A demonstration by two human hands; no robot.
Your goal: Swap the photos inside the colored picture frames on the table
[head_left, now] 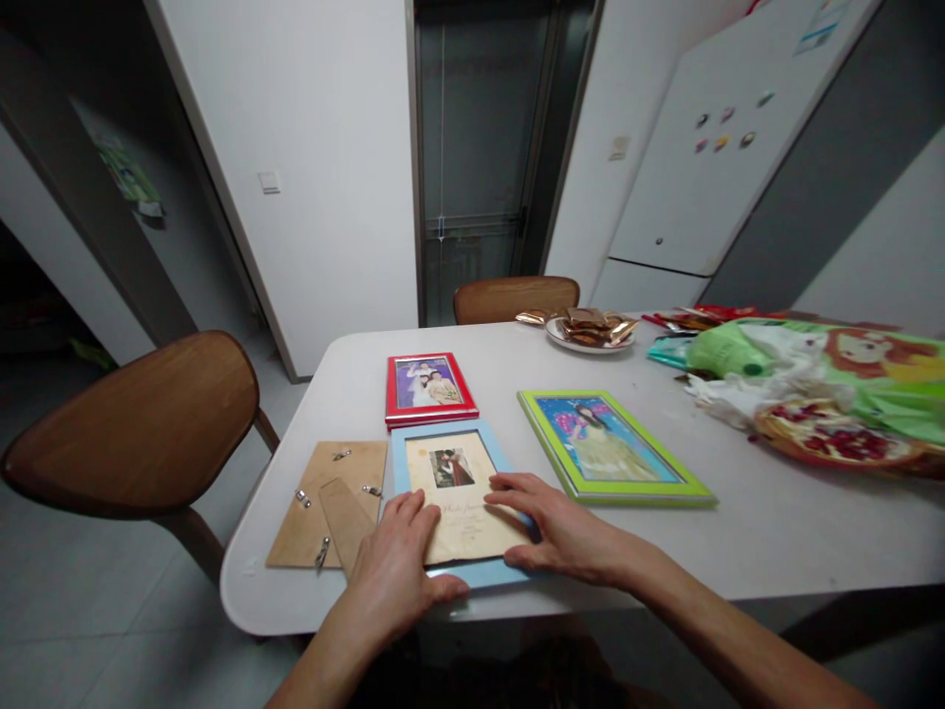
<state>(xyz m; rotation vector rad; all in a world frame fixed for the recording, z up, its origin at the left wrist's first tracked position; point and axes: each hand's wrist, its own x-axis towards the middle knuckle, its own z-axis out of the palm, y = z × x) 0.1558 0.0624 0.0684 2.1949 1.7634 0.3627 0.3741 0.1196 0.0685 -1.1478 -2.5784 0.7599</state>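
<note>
Here, resting one left hand (391,551) and one right hand (553,522) at opposite sides of one blue frame (491,573), with fingers (515,482) spread open and slightly bent about one printed sheet (472,540). Showing one red frame (431,385) just past the fingers, one green frame (612,443) to their right and, to their left, one backing board (310,527) with four metal clips (302,499).

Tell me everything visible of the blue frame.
The blue frame is a pale, smooth-looking rectangle lying flat on the white table, close to the near edge. Inside its border is a cream sheet with a small photo and faint lettering; I can't tell if glass covers it. The left hand rests at its near left, the right hand at its right side.
</note>
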